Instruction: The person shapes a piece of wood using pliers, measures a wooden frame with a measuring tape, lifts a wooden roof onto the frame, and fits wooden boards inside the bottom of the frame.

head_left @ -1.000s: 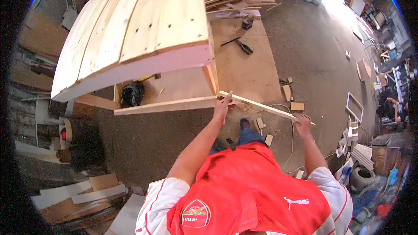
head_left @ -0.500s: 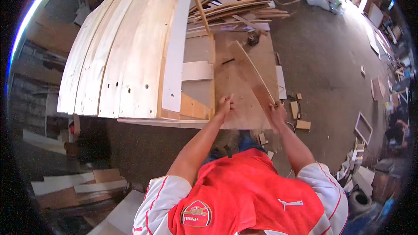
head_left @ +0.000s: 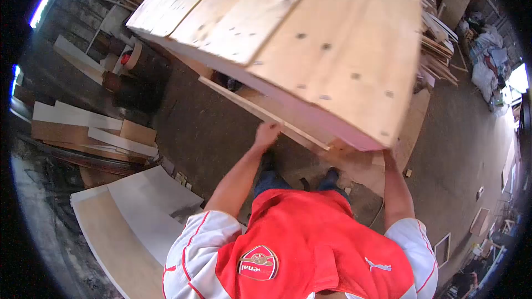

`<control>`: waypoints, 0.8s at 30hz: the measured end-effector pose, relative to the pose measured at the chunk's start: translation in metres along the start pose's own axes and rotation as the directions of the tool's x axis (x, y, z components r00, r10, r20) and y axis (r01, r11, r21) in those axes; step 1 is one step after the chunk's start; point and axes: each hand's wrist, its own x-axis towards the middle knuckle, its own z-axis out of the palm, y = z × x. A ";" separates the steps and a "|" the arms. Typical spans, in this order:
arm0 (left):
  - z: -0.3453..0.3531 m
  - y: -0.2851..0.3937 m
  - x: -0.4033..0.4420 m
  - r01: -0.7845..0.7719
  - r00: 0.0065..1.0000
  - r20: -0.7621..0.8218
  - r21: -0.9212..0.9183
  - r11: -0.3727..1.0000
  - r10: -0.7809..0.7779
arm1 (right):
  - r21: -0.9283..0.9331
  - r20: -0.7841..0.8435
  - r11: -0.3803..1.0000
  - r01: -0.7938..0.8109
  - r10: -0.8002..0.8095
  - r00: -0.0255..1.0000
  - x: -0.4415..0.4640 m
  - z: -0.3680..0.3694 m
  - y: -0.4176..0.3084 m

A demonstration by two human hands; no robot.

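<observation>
While rail [head_left: 252, 107] sits beside left hand [head_left: 268, 134] (curled), panel [head_left: 316, 41] rises beyond.

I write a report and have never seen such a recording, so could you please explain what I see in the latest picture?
There is no robot here. The view comes from a camera worn on a person's head, looking forward and down, so the red shirt at the bottom is the wearer's own.

The hands are bare. The left hand is at a thin wooden rail; whether it grips it is unclear. The right forearm reaches up to the corner of a large slatted wooden piece, which hides the right hand, so I cannot tell what that one holds.

On the floor to the left lie stacked boards and large pale sheets. More wood is piled beyond, at upper right.
</observation>
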 end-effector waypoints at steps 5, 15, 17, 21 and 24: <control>-0.137 0.015 0.083 0.031 0.813 -0.546 0.389 0.921 0.203 | 0.160 0.146 0.935 -0.317 0.295 0.944 -0.054 -0.019 -0.076; -0.246 -0.012 0.182 -0.226 0.952 -0.300 -0.819 0.527 -0.059 | 0.922 0.332 -0.009 -0.387 0.533 0.778 -0.077 -0.146 -0.144; -0.257 0.064 0.118 -0.254 0.953 -0.289 -0.927 0.277 -0.091 | 0.957 0.282 -0.091 -0.275 0.504 0.816 -0.063 -0.203 -0.142; -0.258 0.058 0.123 -0.422 0.891 -0.452 -0.789 0.446 0.043 | 0.973 0.206 -0.182 -0.145 0.382 0.901 -0.049 -0.304 -0.163; -0.278 0.077 0.097 -0.292 0.947 -0.321 -0.885 0.362 -0.019 | 0.970 0.174 -0.206 -0.126 0.233 0.957 -0.047 -0.363 -0.208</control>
